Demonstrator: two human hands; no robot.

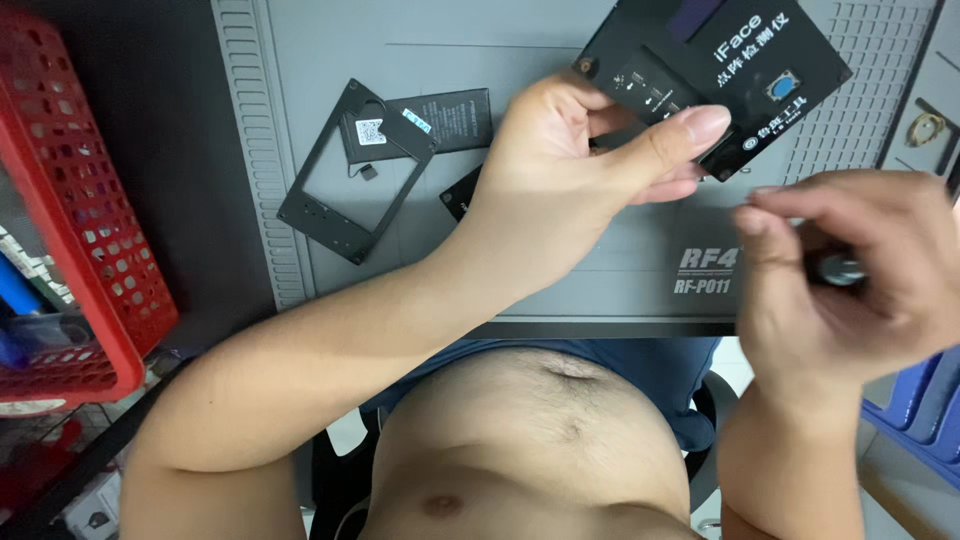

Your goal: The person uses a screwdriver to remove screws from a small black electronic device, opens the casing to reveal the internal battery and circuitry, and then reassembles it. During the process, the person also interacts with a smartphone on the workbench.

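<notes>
Left hand point(575, 160) is pinching a flat black board point(715, 75) by its lower edge, tilted above the grey mat point(600, 260) on the worktop. Right hand point(850, 275) is curled round a small dark knob-like thing point(838, 270), blurry. Looks mid-inspection; a steady grip matters.

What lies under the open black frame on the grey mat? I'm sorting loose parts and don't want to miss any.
Under the black frame lies a black battery, its left end covered. Through the opening: grey mat, one small dark piece.

Left hand point(575, 165) raised, fingers pinched; right hand point(850, 270) curled, fingers closed.
</notes>
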